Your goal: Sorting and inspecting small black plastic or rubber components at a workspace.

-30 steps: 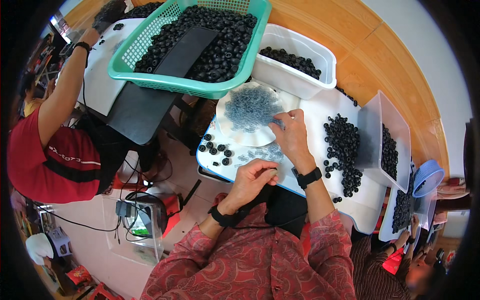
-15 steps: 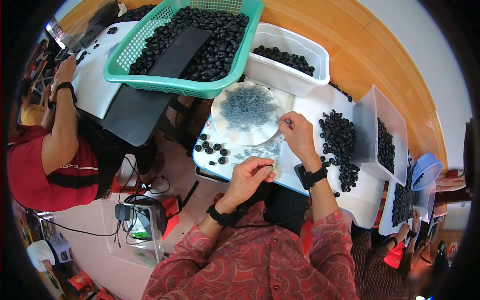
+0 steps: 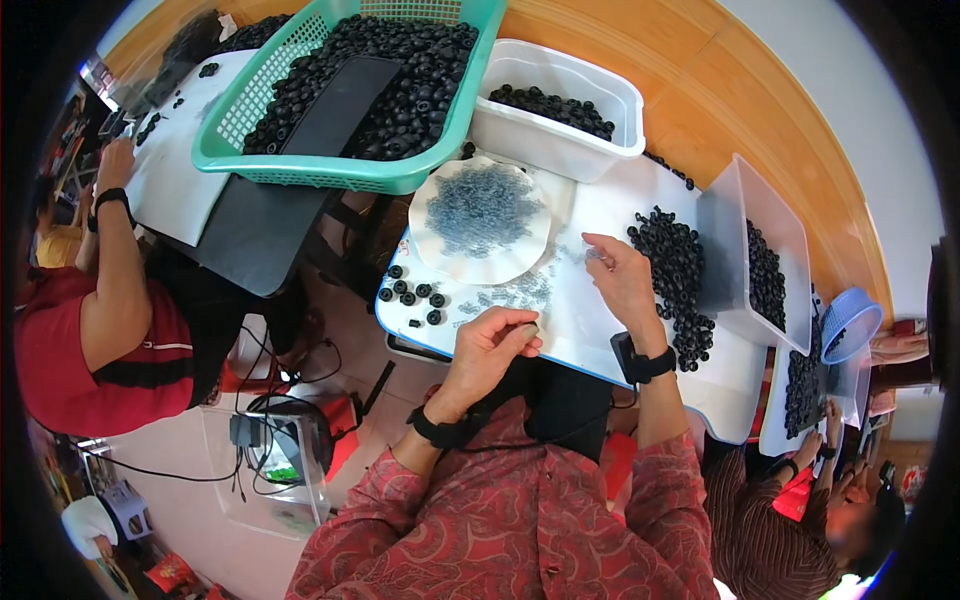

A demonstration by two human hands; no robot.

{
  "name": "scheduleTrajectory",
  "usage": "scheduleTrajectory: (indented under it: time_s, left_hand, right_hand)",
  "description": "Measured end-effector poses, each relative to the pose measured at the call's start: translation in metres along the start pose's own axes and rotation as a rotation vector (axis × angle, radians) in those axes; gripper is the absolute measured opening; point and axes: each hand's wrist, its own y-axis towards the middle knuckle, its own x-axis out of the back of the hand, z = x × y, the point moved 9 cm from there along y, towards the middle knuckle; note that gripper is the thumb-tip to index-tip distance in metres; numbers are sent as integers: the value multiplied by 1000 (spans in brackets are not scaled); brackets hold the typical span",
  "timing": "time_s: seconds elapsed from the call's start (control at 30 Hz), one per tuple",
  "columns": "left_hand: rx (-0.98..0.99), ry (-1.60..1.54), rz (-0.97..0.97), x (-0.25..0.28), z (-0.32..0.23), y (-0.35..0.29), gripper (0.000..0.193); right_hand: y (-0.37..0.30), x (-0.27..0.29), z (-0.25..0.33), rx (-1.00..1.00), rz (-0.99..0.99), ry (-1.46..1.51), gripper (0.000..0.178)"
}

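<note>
Left hand (image 3: 490,345) over the table's (image 3: 585,325) near edge, right hand (image 3: 622,282) further in; fingers narrow, can't tell what's held. Black pieces (image 3: 665,250) crowd the right, white tub (image 3: 540,140) at back.

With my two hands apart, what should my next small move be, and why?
I'd probably bring your right hand in toward your left hand. The right thumb and forefinger seem to have a small greyish piece between them, away from the round white plate, and the left fingertips are close together near the table edge, though what they may hold is hidden.
</note>
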Motion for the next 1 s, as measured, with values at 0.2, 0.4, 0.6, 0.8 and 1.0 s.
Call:
scheduleTrajectory:
  time_s: [0.2, 0.4, 0.6, 0.8, 1.0]
  left_hand:
    - [-6, 9, -3, 1, 2, 0, 20]
    - [-7, 0, -11, 0, 1, 1, 16]
    - [6, 2, -10, 1, 0, 0, 17]
    - [14, 32, -3, 1, 2, 0, 20]
    - [19, 14, -15, 2, 2, 0, 17]
  right_hand:
    - [-12, -2, -14, -148, 22, 216, 28]
    - [-18, -3, -12, -186, 47, 291, 25]
    - [-19, -3, -8, -182, 8, 329, 23]
    - [-17, 2, -10, -162, -57, 359, 21]
    - [-19, 13, -12, -159, -145, 308, 19]
